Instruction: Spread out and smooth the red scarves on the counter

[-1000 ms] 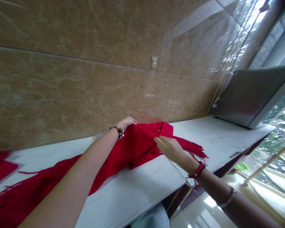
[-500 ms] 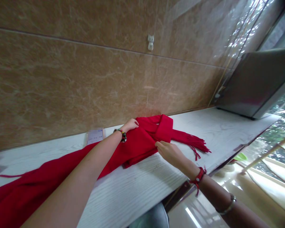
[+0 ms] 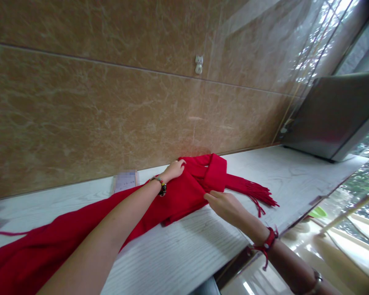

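Observation:
A long red scarf (image 3: 178,196) with a fringed end (image 3: 255,191) lies along a white wood-grain counter (image 3: 184,250) against a brown marble wall. Its right part is folded over. My left hand (image 3: 174,169), with a beaded bracelet on the wrist, pinches the far edge of the fold near the wall. The near edge of the same fold is gripped by my right hand (image 3: 226,205), which has a red cord on its wrist. The scarf's other end trails off to the lower left.
A small pale paper (image 3: 125,180) leans where counter meets wall, left of my hands. A grey box-like appliance (image 3: 329,119) stands at the counter's far right end. A small white hook (image 3: 198,64) is stuck on the wall. Beyond the counter's near edge is shiny floor.
Both hands keep hold of the scarf's fold and have shifted it slightly right along the counter. The fringe now lies spread out flat. The camera view has tilted.

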The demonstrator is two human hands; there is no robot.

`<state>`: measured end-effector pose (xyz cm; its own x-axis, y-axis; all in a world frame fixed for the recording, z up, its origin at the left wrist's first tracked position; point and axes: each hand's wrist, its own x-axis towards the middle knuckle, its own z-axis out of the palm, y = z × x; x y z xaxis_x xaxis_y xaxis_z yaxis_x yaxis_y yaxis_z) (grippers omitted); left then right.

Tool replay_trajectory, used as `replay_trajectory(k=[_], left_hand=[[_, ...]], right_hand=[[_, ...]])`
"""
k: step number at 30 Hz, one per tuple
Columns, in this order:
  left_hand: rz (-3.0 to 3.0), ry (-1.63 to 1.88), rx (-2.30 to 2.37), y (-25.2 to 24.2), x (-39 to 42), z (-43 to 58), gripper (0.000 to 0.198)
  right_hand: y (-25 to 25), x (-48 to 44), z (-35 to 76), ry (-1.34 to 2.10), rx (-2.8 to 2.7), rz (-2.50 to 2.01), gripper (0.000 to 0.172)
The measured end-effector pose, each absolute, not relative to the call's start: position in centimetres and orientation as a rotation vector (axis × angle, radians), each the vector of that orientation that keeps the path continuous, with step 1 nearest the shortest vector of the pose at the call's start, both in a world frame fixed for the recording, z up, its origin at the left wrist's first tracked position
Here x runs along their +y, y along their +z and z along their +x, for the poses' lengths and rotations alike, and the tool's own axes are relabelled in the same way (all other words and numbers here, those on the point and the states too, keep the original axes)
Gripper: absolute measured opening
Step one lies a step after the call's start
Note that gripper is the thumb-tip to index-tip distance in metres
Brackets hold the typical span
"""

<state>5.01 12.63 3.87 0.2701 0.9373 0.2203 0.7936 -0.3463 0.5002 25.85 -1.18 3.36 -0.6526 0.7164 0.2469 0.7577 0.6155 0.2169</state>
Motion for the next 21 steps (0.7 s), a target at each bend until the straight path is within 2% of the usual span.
replay_trajectory(k=[7, 12, 16, 21], left_hand=[[2.224, 0.626, 1.550, 5.6, 13.6, 5.7, 0.027], [2.177, 0.618, 1.577, 4.5, 14.3, 5.8, 0.030], [2.181, 0.671, 1.641, 3.7, 13.7, 5.9, 0.030], [2.213, 0.805, 1.716, 5.7, 10.8, 4.6, 0.026]], right_hand=[[3.0, -1.2, 25.6, -0.559, -2.575, -1.174, 0.021], [2.5, -1.0, 25.6, -0.571, -2.545, -1.146, 0.022], [2.5, -1.0, 25.8, -0.499, -2.627, -1.181, 0.021], [4.1, -1.6, 25.9, -0.324, -2.612, -1.112, 0.017]])
